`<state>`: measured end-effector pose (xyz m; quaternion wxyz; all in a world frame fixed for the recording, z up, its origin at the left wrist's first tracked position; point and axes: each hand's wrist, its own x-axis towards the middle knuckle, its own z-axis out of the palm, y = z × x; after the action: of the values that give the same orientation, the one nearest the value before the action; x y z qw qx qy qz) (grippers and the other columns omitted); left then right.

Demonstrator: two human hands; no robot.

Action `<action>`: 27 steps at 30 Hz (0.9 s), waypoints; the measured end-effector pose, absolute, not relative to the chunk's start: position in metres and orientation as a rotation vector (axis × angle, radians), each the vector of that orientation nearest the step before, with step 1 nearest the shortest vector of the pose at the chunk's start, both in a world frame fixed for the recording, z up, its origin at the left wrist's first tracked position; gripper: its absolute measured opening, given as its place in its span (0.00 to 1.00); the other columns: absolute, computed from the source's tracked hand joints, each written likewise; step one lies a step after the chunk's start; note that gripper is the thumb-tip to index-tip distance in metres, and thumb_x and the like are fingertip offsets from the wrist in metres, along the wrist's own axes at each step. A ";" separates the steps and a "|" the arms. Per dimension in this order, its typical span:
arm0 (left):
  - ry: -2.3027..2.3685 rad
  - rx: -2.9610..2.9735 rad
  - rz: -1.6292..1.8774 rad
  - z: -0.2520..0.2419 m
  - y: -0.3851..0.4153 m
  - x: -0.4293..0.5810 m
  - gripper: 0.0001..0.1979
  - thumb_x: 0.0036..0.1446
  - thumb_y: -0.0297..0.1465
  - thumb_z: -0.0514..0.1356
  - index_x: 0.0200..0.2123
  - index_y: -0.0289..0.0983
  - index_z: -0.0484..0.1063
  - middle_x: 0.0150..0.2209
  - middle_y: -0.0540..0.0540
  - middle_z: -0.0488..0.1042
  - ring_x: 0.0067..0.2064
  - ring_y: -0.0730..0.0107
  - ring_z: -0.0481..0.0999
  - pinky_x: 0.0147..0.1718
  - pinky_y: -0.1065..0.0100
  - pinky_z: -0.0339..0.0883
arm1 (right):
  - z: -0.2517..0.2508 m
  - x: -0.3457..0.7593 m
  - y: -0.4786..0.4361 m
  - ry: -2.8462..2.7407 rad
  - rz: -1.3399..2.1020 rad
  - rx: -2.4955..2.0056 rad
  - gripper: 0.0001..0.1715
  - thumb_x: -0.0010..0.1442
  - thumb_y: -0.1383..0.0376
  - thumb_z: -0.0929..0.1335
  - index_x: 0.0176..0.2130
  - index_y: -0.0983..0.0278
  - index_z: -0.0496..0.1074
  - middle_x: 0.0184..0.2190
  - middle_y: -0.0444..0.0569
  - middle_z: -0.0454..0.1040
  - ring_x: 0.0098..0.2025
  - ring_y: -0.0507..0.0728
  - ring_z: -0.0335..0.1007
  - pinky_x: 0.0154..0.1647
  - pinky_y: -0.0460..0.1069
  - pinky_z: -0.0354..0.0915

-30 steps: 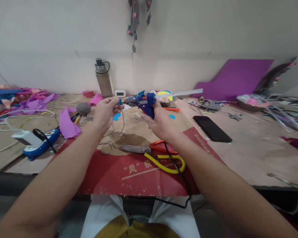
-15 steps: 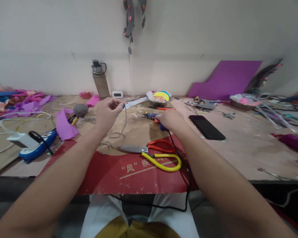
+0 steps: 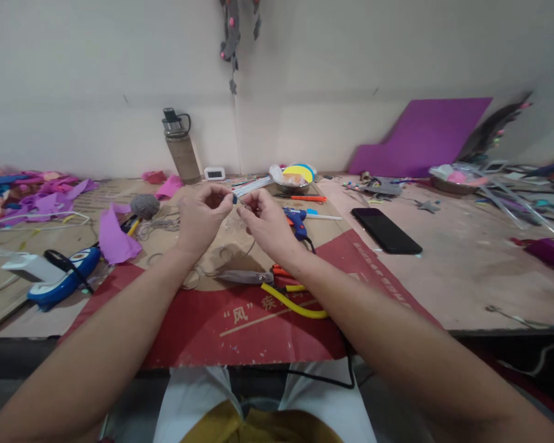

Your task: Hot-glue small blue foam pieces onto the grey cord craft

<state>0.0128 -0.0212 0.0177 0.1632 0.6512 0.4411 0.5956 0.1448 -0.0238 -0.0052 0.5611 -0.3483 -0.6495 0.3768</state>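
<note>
My left hand [image 3: 205, 212] pinches a small dark blue piece [image 3: 234, 199] between thumb and forefinger. Close against it, my right hand [image 3: 265, 221] is closed in a pinch on grey yarn [image 3: 250, 248], which trails down from the fingertips to the tabletop. How the yarn meets the blue piece is too small to tell. A blue hot glue gun [image 3: 298, 223] lies just beyond my right hand, partly covered by it. Scissors [image 3: 247, 277] with red and yellow handles rest below both hands, their handles partly hidden by my right forearm.
A grey yarn ball [image 3: 144, 206] and purple felt [image 3: 117, 237] lie on the left, near a blue power strip [image 3: 64, 280]. Behind stand a bottle [image 3: 182, 151] and a bowl [image 3: 293, 186]. A black phone [image 3: 386, 231] is on the right. Red cardboard [image 3: 184, 332] covers the front edge.
My right hand has let go of the glue gun and moved left to meet my left hand. The glue gun now lies on the table. The view has shifted slightly.
</note>
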 end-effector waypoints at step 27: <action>0.915 1.502 1.616 0.012 -0.023 0.023 0.03 0.49 0.27 0.63 0.27 0.36 0.71 0.24 0.50 0.70 0.25 0.76 0.69 0.26 0.72 0.64 | 0.006 0.151 -0.025 -1.528 0.644 -0.947 0.15 0.58 0.61 0.65 0.22 0.63 0.63 0.19 0.39 0.60 0.24 0.48 0.54 0.27 0.46 0.51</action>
<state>0.0229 -0.0233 0.0123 0.3677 0.5849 0.3563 0.6291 0.1513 -0.0252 0.0060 0.5778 -0.4049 -0.6530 0.2753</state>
